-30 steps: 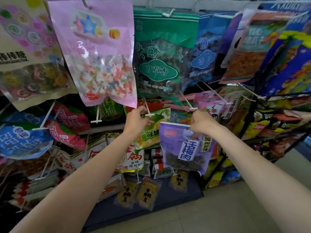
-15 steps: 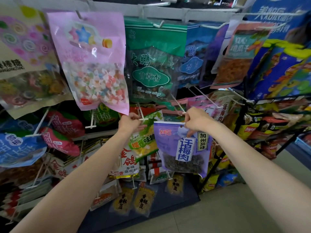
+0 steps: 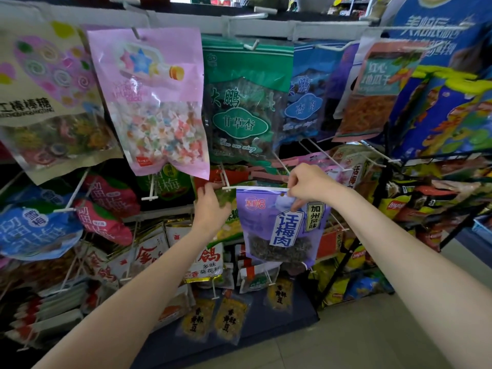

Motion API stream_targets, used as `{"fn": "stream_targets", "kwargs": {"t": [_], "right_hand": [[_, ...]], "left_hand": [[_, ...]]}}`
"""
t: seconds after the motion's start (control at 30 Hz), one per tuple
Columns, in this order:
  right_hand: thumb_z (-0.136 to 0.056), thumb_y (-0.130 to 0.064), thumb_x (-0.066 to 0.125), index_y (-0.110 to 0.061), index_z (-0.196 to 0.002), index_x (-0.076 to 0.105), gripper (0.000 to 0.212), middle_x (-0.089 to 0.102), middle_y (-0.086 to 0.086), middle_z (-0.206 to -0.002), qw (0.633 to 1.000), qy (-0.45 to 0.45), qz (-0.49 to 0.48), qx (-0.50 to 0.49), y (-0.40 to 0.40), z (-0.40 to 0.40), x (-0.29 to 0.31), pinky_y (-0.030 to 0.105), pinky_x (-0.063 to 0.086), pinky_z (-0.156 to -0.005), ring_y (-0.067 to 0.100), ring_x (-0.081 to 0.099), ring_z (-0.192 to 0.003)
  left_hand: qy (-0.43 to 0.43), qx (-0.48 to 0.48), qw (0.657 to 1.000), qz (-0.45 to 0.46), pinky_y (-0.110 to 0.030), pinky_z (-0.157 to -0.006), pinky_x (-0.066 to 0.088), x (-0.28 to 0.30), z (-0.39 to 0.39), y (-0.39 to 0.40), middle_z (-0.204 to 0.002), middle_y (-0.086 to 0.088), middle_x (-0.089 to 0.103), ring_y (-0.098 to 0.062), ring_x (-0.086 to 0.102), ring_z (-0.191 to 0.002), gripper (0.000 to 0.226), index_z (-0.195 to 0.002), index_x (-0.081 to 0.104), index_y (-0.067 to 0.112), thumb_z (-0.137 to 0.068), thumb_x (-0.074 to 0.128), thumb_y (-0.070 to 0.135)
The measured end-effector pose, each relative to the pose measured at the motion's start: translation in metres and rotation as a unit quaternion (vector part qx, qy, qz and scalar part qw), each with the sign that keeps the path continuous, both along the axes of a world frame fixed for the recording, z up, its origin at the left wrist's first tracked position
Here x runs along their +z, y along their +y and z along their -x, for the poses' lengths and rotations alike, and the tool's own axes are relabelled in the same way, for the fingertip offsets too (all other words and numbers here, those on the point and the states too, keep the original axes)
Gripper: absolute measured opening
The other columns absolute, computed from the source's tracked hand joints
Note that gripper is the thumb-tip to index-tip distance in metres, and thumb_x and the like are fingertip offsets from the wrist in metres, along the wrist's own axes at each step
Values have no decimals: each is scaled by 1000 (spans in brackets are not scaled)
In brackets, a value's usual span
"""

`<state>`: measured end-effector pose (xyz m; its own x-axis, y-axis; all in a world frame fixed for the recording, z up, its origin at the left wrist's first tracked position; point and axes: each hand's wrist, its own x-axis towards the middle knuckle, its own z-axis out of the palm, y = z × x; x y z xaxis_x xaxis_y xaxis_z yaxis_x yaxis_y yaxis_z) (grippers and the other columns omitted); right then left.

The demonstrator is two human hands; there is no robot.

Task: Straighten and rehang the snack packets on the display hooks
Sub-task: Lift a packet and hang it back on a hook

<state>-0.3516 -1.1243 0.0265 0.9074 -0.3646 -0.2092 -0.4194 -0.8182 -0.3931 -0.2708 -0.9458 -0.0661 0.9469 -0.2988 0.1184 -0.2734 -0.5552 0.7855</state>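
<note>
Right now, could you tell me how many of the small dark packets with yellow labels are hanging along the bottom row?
3: left packet, middle packet beside it, right packet under the purple packet. More may hang hidden behind them.

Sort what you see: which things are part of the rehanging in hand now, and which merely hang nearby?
In use: purple packet, white hook, left hand, right hand.
Merely nearby: pink candy bag, green bag, blue packet.

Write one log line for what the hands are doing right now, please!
right hand: pinches purple plum packet top edge | left hand: grips green packet by white hook | purple packet: not yet hung
</note>
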Motion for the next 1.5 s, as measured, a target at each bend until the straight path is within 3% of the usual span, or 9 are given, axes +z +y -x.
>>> {"fn": "stream_targets", "kwargs": {"t": [0.13,0.23,0.37,0.47,0.67,0.87,1.03,1.27,1.5], "right_hand": [[-85,-1,56,2,-91,64,10,72,13,-87,1000,-21,-8,5,0,-2,4,31,54,-63,14,69,-55],[-84,0,56,-7,-76,62,13,67,5,-79,999,-51,-6,10,-3,2,9,18,48,-45,14,67,-50],[-83,-9,67,-11,-66,62,18,66,1,-62,993,-100,-60,12,-13,18,20,11,45,-44,11,67,-49],[-80,-12,72,-11,-66,62,17,67,5,-63,985,-157,-69,-3,-25,25,34,12,46,-44,13,67,-49],[-83,-16,69,-10,-68,66,16,66,1,-60,971,-225,-12,75,-56,29,78,13,50,-50,6,64,-46],[-83,-13,69,-13,-72,65,12,65,3,-65,930,-344,-62,117,-114,21,113,32,56,-63,23,67,-60],[-83,-15,68,-12,-86,67,5,62,-3,-74,885,-436,-99,134,-148,-6,148,26,44,-70,8,56,-72],[-86,-23,63,-11,-92,72,16,71,6,-92,865,-467,6,184,-159,-40,161,29,43,-71,20,62,-88],[-88,-21,61,-7,-99,70,20,70,10,-99,903,-396,-31,163,-158,-55,159,24,39,-71,19,61,-88]], "left_hand": [[-187,-58,980,-37,-34,-67,45,6,27,9,-110,-11,52,-27,58,-86,17,-102,58,1,-86,54,4],[-254,-61,965,-3,-33,-61,46,26,30,11,-96,-8,55,-21,56,-72,6,-87,59,1,-86,53,2],[-323,-70,944,20,-24,-69,43,58,29,0,-102,-9,52,-19,54,-82,16,-101,57,4,-85,54,8],[-417,-122,900,-43,-34,-80,39,88,31,-23,-101,-9,57,-26,47,-95,24,-103,60,8,-85,50,21],[-361,-174,902,-159,-36,-93,30,140,36,-92,-123,1,57,-24,42,-117,37,-126,51,22,-91,52,33],[-291,-152,944,-1,-38,-81,43,184,29,-142,-70,5,58,-28,61,-87,19,-86,67,22,-80,63,40],[-348,-52,935,36,-43,-91,43,225,24,-179,-88,-2,70,-23,61,-97,42,-92,70,23,-71,47,50],[-391,58,918,29,-40,-89,39,233,10,-195,-90,-8,70,-28,61,-94,39,-91,70,17,-76,45,43],[-358,103,926,-63,-35,-90,29,229,-5,-204,-101,-10,66,-31,51,-105,18,-98,67,16,-89,56,27]]}}
